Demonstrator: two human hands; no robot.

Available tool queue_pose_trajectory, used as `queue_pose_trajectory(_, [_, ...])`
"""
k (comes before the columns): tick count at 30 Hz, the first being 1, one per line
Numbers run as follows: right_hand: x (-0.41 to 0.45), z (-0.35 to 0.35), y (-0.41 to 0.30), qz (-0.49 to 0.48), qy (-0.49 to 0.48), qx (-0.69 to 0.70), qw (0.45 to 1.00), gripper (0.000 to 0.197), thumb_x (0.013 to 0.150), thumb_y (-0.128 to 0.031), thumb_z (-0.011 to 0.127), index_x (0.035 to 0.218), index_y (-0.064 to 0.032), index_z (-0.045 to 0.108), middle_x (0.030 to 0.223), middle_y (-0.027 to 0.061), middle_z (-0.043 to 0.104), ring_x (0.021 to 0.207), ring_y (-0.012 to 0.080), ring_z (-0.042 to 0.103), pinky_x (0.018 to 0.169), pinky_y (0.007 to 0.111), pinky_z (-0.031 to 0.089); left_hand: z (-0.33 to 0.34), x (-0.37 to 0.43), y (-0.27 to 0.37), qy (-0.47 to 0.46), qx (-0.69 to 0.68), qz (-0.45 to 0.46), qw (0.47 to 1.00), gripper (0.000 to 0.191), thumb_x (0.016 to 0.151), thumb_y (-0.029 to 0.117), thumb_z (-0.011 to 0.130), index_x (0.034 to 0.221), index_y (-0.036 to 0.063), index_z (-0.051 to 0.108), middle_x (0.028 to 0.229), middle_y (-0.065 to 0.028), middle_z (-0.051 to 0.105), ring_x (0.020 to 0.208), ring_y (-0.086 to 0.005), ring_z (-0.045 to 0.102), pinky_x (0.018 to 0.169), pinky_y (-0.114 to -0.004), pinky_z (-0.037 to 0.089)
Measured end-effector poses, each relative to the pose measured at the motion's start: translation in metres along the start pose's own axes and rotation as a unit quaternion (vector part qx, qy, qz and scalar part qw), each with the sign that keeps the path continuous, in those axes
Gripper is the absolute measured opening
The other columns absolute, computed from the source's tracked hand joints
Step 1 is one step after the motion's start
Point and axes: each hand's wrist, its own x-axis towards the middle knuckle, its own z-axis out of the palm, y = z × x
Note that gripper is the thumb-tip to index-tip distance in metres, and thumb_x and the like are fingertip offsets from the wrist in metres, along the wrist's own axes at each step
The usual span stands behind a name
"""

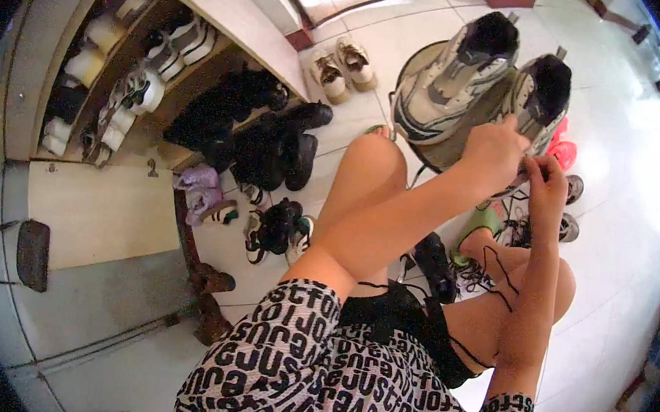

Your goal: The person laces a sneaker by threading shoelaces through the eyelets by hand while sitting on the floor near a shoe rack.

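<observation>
A pair of white and grey sneakers stands on a round stool (465,140) before me. My left hand (497,150) lies at the front part of the right-hand sneaker (543,86), its fingers bent against the upper. Close beside it, my right hand (547,171) has thumb and fingertips pinched together at the shoe's toe end; whether a lace or something else is between them is too small to tell. The left-hand sneaker (455,81) stands alongside, untouched. Its tongue area shows no lace that I can make out.
An open shoe cabinet (125,53) with several shoes is at the left. Black shoes (276,142), beige sneakers (345,71) and a purple bag (199,188) are on the tiled floor. Laces (485,278) lie near my legs, and a pink-red bag (561,150) is behind the stool.
</observation>
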Motion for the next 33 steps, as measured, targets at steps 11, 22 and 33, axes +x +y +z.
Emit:
queue_pose_trajectory(11, [0.002, 0.005, -0.018, -0.047, 0.099, -0.064, 0.992, 0.013, 0.086, -0.012, 0.061, 0.096, -0.0051, 0.061, 0.070, 0.0038, 0.056, 0.064, 0.0110, 0.048, 0.061, 0.025, 0.042, 0.013, 0.008, -0.003, -0.046, -0.008, -0.003, 0.999, 0.012, 0.072, 0.010, 0.058, 0.077, -0.0003, 0.062, 0.087, -0.0192, 0.059, 0.075, -0.0367, 0.062, 0.068, -0.045, 0.051])
queue_pose_trajectory(22, [-0.002, 0.013, -0.024, -0.062, 0.024, -0.234, 0.970, 0.020, 0.092, -0.023, 0.050, 0.108, -0.0135, 0.058, 0.083, 0.0136, 0.065, 0.071, 0.0266, 0.063, 0.065, 0.037, 0.048, 0.025, -0.001, -0.004, 0.090, -0.188, -0.098, 0.973, 0.009, 0.074, 0.006, 0.058, 0.081, -0.0008, 0.058, 0.088, -0.0197, 0.055, 0.076, -0.0354, 0.059, 0.071, -0.042, 0.049])
queue_pose_trajectory(33, [0.006, 0.014, -0.008, -0.149, 0.091, -0.191, 0.966, 0.012, 0.077, -0.012, 0.062, 0.089, -0.0111, 0.065, 0.088, 0.0113, 0.061, 0.077, 0.0270, 0.060, 0.068, 0.037, 0.049, -0.073, 0.003, -0.047, 0.303, -0.559, -0.096, 0.765, 0.016, 0.096, 0.020, 0.047, 0.091, 0.0050, 0.050, 0.064, -0.0020, 0.051, 0.052, -0.0095, 0.051, 0.049, -0.021, 0.041])
